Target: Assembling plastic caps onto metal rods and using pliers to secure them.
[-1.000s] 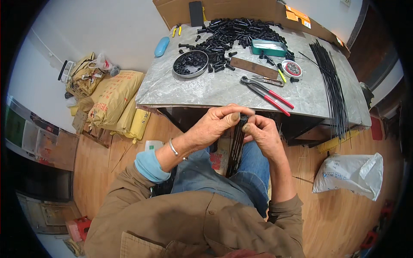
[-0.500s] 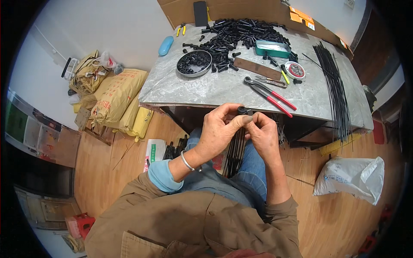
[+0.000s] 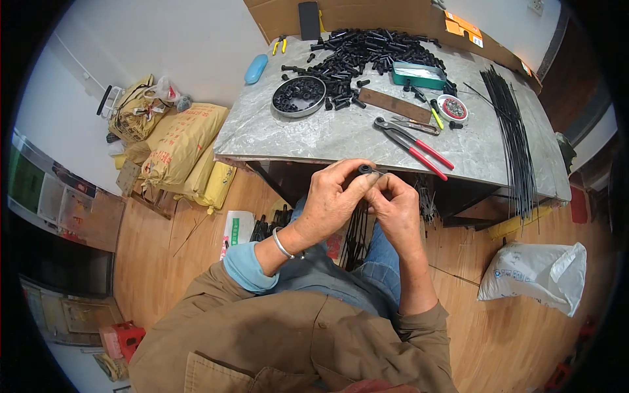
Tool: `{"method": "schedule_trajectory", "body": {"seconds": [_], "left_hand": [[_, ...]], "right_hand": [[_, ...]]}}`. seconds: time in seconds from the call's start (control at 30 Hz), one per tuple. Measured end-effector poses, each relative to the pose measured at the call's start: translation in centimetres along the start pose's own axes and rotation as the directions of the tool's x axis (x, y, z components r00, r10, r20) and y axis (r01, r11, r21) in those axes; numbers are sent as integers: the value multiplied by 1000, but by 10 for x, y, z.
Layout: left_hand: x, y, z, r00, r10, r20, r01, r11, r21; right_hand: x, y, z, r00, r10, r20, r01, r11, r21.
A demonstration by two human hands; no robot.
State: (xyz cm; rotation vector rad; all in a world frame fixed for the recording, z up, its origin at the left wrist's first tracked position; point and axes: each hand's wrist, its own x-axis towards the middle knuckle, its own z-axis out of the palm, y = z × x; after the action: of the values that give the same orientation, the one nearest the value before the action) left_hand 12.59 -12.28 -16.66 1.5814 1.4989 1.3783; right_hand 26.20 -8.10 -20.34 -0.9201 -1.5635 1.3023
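Observation:
Just off the table's near edge, my left hand (image 3: 333, 200) pinches a small black bolt (image 3: 365, 169), its round, hollowed head facing up. My right hand (image 3: 397, 211) is beside it, thumb and fingers closed close to the bolt; whatever they grip is too small to make out. Beneath both hands hangs a bundle of thin black wires (image 3: 355, 243), partly hidden by my fingers. On the table ahead lies a heap of black bolts (image 3: 377, 52), and to its left a round metal tin (image 3: 298, 112) holds small black rings.
Red-handled pincers (image 3: 419, 152) lie on the grey table (image 3: 255, 137), near a rusty flat bar (image 3: 393, 105), a teal box (image 3: 419, 84) and a small white dish (image 3: 464, 116). Long black wires (image 3: 508, 137) overhang the right edge. A white sack (image 3: 534, 275) stands on the floor.
My right fingers have drawn slightly back from the bolt and curled more. The bolt's head has tipped a little in my left fingers. The view has shifted slightly.

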Motion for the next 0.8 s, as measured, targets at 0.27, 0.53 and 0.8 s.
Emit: {"method": "schedule_trajectory", "body": {"seconds": [0.27,0.53,0.8], "left_hand": [[5,-7,-18,981,42,188,-25,995,-94],[6,6,-22,978,166,127,-169,985,17],[8,-2,-28,977,148,150,-148,989,-14]], "right_hand": [[-4,3,-8,999,21,-47,-16,995,97],[1,18,6,987,-156,-38,157,988,15],[-7,8,15,991,-129,41,121,979,166]]}}
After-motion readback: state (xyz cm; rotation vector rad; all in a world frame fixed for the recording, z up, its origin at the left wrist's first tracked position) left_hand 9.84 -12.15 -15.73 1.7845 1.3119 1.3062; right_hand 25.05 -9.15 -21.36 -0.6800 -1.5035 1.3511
